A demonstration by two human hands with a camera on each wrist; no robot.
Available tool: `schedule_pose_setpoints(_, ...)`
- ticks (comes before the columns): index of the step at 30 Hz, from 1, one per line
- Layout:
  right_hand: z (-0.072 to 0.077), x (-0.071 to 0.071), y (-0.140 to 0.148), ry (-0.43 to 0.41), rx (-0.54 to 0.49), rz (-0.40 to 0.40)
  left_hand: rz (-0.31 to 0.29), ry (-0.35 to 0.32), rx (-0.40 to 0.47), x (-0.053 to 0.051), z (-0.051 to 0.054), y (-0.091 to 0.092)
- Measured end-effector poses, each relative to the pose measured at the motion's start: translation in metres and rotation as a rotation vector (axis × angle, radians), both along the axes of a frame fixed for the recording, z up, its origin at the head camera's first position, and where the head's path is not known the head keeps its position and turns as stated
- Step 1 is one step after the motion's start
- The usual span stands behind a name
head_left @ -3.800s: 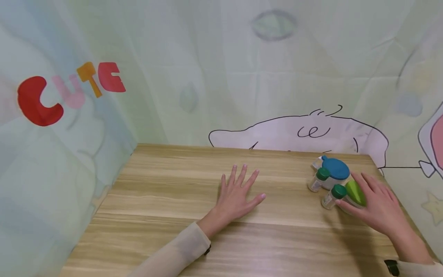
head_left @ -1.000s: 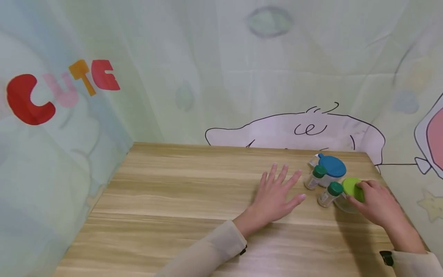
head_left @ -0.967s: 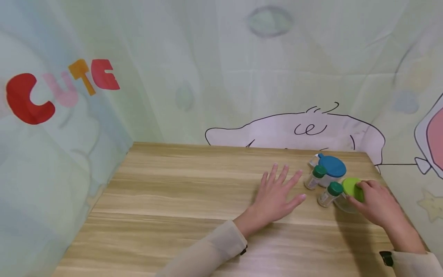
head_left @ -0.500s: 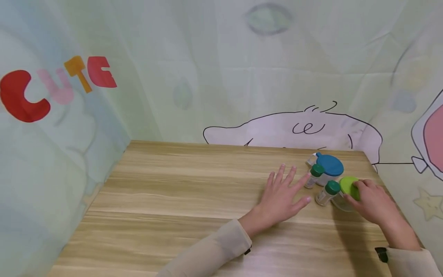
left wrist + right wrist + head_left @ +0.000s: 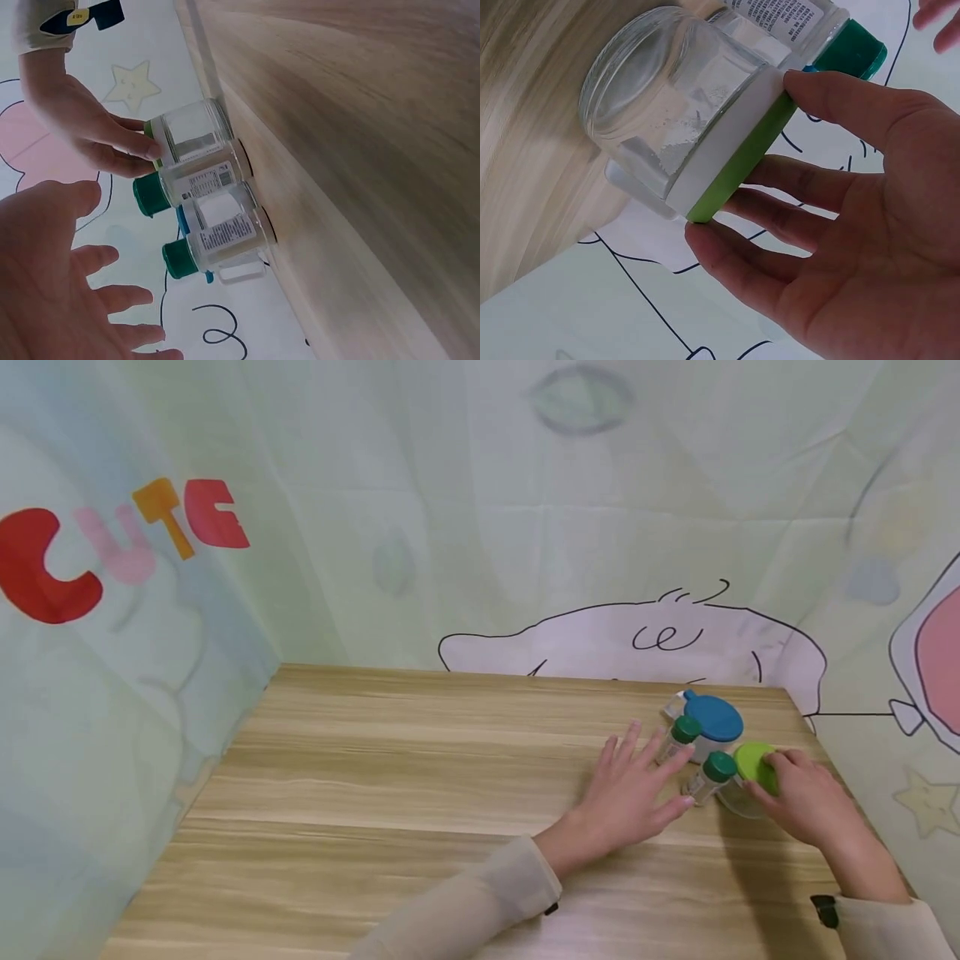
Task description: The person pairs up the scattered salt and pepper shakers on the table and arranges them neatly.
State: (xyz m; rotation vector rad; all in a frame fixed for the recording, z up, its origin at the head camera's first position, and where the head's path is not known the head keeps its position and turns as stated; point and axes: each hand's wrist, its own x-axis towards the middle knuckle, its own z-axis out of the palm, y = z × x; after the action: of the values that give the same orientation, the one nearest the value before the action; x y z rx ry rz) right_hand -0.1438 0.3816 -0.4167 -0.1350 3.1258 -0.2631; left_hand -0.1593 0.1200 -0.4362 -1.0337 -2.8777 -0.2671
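The right hand [image 5: 812, 797] pinches the lid [image 5: 744, 160] of the clear jar [image 5: 750, 768] between thumb and fingertips; the jar stands upright on the desk [image 5: 390, 827]. In the earliest frame this hand covered more of the lid; its grip now sits at the rim. The left hand [image 5: 630, 793], fingers spread, has moved rightward to just beside the two green-capped bottles [image 5: 708, 778], which stand next to the jar. Behind the bottles is the blue-lidded container [image 5: 715, 718].

The head view overlaps left fingers and bottles; the left wrist view shows a gap between them, plus printed labels. The right wrist view alone shows the lid's white band clearly. In the head view, left-hand fingers partly hide the farther bottle. The label text is too small to read.
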Motion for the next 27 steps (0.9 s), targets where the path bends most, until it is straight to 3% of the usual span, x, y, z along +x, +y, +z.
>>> schedule_pose_setpoints(5, 0.000, -0.001, 0.003, 0.001, 0.010, 0.003, -0.037, 0.029, -0.047, 0.005, 0.004, 0.012)
schedule_pose_setpoints(13, -0.001, -0.003, 0.003, -0.020, 0.010, 0.013, -0.076, 0.060, -0.033, 0.007, 0.003, 0.015)
schedule_pose_setpoints(21, 0.004, -0.001, 0.002, -0.017, 0.039, 0.027, -0.124, 0.106, -0.065, 0.003, 0.004, 0.027)
schedule_pose_setpoints(27, 0.003, 0.000, 0.000, -0.015, 0.050, 0.013, -0.133, 0.191, -0.090, -0.002, -0.003, 0.038)
